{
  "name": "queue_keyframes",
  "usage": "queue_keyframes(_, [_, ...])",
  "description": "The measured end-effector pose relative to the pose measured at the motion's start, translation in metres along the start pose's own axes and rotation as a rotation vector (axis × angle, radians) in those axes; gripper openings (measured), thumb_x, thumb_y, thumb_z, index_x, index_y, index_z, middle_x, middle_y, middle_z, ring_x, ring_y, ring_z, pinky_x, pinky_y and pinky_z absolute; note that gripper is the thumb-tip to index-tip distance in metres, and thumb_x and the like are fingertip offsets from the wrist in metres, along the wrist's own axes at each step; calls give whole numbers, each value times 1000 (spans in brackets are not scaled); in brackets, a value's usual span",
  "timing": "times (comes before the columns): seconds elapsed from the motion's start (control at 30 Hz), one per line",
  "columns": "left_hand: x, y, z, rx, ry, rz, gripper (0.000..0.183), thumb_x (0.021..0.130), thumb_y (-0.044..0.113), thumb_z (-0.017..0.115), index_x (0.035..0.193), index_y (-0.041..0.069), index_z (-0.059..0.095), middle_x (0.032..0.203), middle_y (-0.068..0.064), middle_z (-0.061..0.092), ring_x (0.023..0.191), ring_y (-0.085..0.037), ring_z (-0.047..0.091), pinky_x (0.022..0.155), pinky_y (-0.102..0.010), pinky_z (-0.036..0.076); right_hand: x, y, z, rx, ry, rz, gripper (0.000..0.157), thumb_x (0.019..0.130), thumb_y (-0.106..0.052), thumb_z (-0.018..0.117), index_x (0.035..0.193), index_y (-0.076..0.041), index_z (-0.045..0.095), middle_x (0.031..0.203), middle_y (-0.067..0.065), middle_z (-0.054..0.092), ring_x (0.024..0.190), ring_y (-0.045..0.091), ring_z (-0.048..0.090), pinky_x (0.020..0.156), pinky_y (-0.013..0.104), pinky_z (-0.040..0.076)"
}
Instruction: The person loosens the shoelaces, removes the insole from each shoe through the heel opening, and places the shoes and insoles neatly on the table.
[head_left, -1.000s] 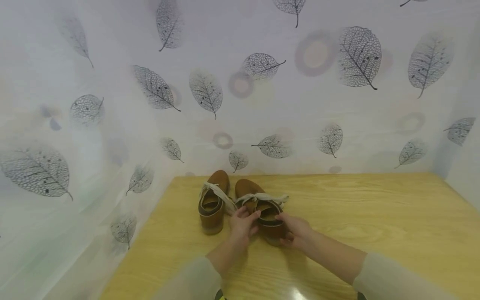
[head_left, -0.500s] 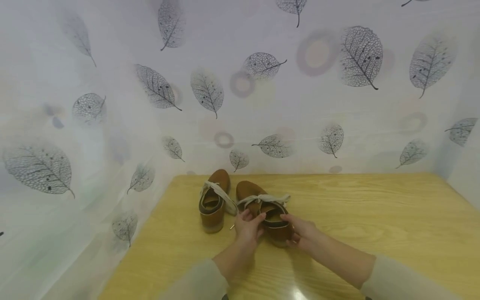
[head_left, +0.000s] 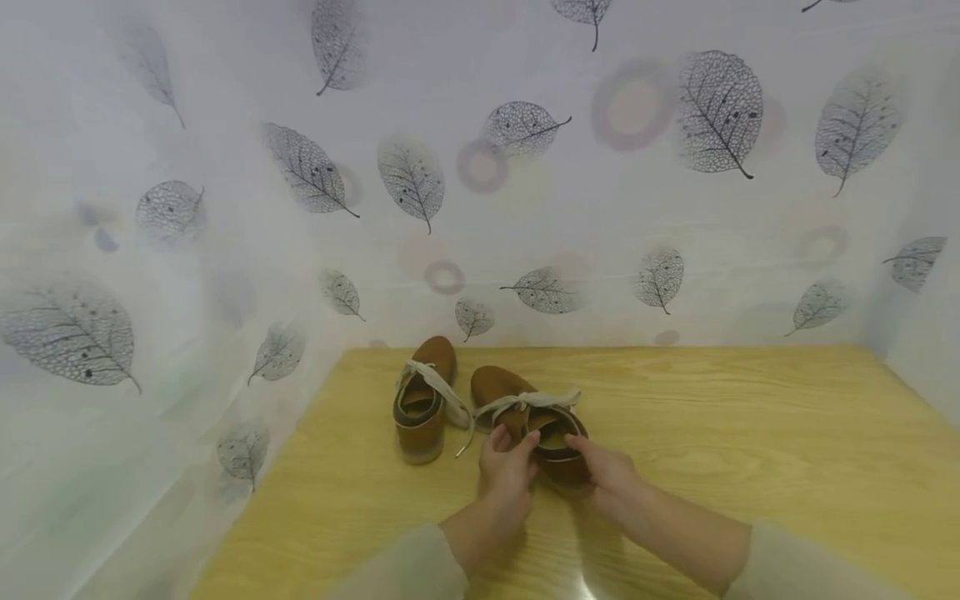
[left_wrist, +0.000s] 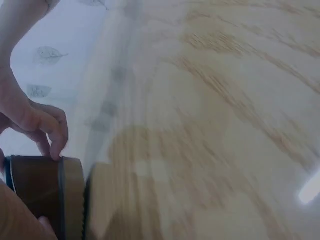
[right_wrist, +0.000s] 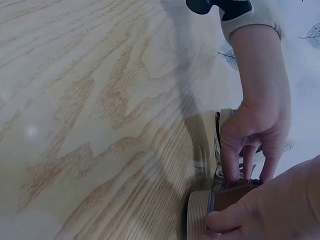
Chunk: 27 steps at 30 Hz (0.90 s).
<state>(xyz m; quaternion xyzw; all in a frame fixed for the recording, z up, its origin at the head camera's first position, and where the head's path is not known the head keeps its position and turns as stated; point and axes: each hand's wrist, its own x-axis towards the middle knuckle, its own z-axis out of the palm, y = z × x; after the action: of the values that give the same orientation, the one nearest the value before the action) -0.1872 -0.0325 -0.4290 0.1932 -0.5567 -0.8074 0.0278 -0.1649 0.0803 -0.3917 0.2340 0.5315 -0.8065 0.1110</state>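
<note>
Two brown lace-up shoes with pale laces lie side by side, toes toward the wall. Around the heel end of the right-hand shoe [head_left: 504, 388], my left hand [head_left: 507, 483] grips the left side, thumb at the collar. Opposite it, my right hand [head_left: 613, 479] pinches the other side with the thumb over the collar edge. That shoe is angled, toe pointing left; its ribbed sole [right_wrist: 198, 215] shows in the right wrist view, close to the wood. The left-hand shoe [head_left: 422, 437] stands untouched, its loose lace [head_left: 454, 407] trailing toward the gripped shoe.
A glossy wood-grain tabletop [head_left: 735, 433] spreads under both shoes. Behind it and at the sides rise pale walls [head_left: 465, 75] printed with skeleton leaves. The tabletop's back edge lies just past the shoe toes.
Both hands have shifted right, swinging the gripped shoe's heel right while its toe stays nearly in place. More of the lace end between the shoes now shows. The left-hand shoe has not moved.
</note>
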Motion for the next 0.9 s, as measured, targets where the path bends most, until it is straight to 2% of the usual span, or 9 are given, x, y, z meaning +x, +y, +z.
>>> queue_keyframes(0.07, [0, -2, -2, 8, -5, 13, 74, 81, 7, 73, 140, -6, 30, 143, -31, 31, 127, -46, 41, 100, -50, 45, 0, 0, -1, 2, 7, 1, 51, 90, -9, 57, 130, 16, 38, 130, 27, 45, 107, 28, 53, 106, 36, 41])
queue_keyframes(0.17, [5, -6, -6, 136, 13, 95, 74, 76, 14, 79, 136, -4, 38, 137, -28, 41, 123, -43, 46, 101, -47, 45, 1, -2, -2, -7, 20, 6, 43, 88, -7, 55, 124, 14, 43, 122, 21, 49, 96, 21, 55, 100, 31, 45])
queue_keyframes(0.27, [13, -8, -12, 389, 81, 264, 80, 67, 25, 86, 132, 2, 45, 131, -23, 48, 119, -39, 48, 102, -48, 43, 4, -3, -4, -25, 18, 5, 46, 86, -5, 56, 125, 15, 41, 117, 18, 49, 85, 16, 57, 93, 29, 50])
queue_keyframes(0.33, [18, -6, -15, 578, 117, 377, 93, 61, 32, 89, 135, 4, 42, 133, -21, 43, 122, -39, 43, 103, -52, 38, 6, -5, -7, -53, 8, 7, 55, 86, -6, 57, 131, 16, 33, 118, 19, 46, 84, 15, 57, 92, 28, 51])
queue_keyframes(0.4, [24, -1, -20, 816, 111, 484, 108, 58, 45, 88, 142, 4, 34, 141, -21, 36, 129, -40, 36, 106, -56, 33, 7, -7, -10, -75, 1, 7, 63, 85, -5, 58, 135, 18, 25, 118, 19, 43, 83, 15, 57, 91, 28, 52])
queue_keyframes(0.47, [29, 5, -24, 1020, 31, 561, 121, 59, 55, 83, 148, 3, 21, 151, -21, 23, 138, -40, 24, 111, -59, 23, 9, -10, -13, -99, -13, 12, 68, 84, -4, 58, 136, 18, 21, 118, 19, 41, 85, 15, 56, 89, 25, 52])
queue_keyframes(0.57, [39, 13, -31, 1223, -173, 651, 125, 65, 63, 74, 151, 3, 6, 159, -15, 5, 145, -33, 7, 115, -60, 4, 10, -16, -18, -101, -55, 32, 62, 84, -1, 57, 134, 18, 25, 119, 17, 38, 90, 18, 55, 89, 26, 52])
queue_keyframes(0.7, [51, 19, -37, 1304, -406, 656, 119, 72, 65, 68, 151, 9, -1, 158, -7, -2, 146, -28, 0, 114, -59, -6, 12, -25, -24, -85, -135, 86, 47, 86, 1, 54, 125, 14, 32, 119, 19, 33, 97, 23, 52, 92, 27, 52])
queue_keyframes(0.9, [59, 22, -42, 1452, -548, 682, 114, 72, 68, 64, 152, 11, 7, 159, -6, 4, 146, -27, 6, 116, -55, -5, 19, -32, -37, -181, -220, 144, 49, 88, 0, 52, 130, 13, 28, 120, 25, 31, 92, 22, 53, 94, 31, 51])
